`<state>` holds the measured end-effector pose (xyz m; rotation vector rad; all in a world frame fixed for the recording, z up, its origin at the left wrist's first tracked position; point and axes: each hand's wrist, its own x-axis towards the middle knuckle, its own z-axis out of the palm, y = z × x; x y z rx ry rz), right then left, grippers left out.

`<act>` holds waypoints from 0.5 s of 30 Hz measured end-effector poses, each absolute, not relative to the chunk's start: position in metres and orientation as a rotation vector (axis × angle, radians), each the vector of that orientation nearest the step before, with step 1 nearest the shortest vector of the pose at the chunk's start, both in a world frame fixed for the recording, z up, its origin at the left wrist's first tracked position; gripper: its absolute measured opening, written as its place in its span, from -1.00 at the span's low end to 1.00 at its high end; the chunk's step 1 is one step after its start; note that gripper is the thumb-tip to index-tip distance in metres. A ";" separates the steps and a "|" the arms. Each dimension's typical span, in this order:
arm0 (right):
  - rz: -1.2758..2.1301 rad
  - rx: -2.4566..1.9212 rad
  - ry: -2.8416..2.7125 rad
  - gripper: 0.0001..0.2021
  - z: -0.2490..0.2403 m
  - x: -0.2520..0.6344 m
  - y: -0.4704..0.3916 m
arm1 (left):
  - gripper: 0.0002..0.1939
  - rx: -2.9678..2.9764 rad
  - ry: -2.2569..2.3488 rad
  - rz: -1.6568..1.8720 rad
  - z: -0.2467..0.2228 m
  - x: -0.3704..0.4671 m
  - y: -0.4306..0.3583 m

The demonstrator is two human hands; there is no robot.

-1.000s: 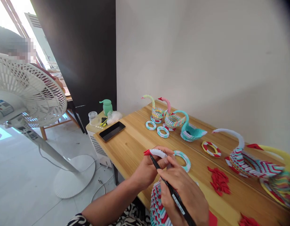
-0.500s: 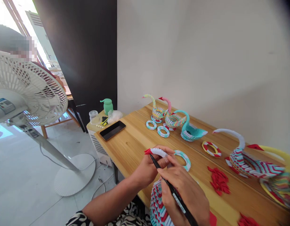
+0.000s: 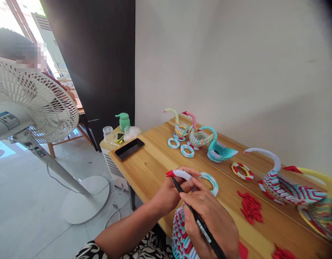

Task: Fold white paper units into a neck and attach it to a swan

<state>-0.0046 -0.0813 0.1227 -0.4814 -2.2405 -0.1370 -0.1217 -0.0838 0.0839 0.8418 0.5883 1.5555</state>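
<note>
My left hand (image 3: pixel 170 192) is closed around a curved white paper swan neck (image 3: pixel 183 175) with a red folded beak at its tip. My right hand (image 3: pixel 213 214) grips a black marker pen (image 3: pixel 199 220), its point at the neck just behind the beak. Below my hands, partly covered by the right one, is a folded-paper swan body (image 3: pixel 180 230) in turquoise, red and white. Whether the neck joins this body is hidden by my hands. Beyond my fingers lies a turquoise-and-white paper ring (image 3: pixel 213 181).
Several finished paper swans, such as a turquoise one (image 3: pixel 220 153), line the table's wall side. Red paper pieces (image 3: pixel 250 207) lie at the right. A phone (image 3: pixel 129 149) rests at the left corner. A standing fan (image 3: pixel 39 100) is at far left, with a person (image 3: pixel 12 46) behind it.
</note>
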 end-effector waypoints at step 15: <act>-0.094 -0.491 -2.238 -0.84 0.121 -0.003 -0.080 | -0.77 0.870 0.586 1.561 0.089 -0.122 -0.085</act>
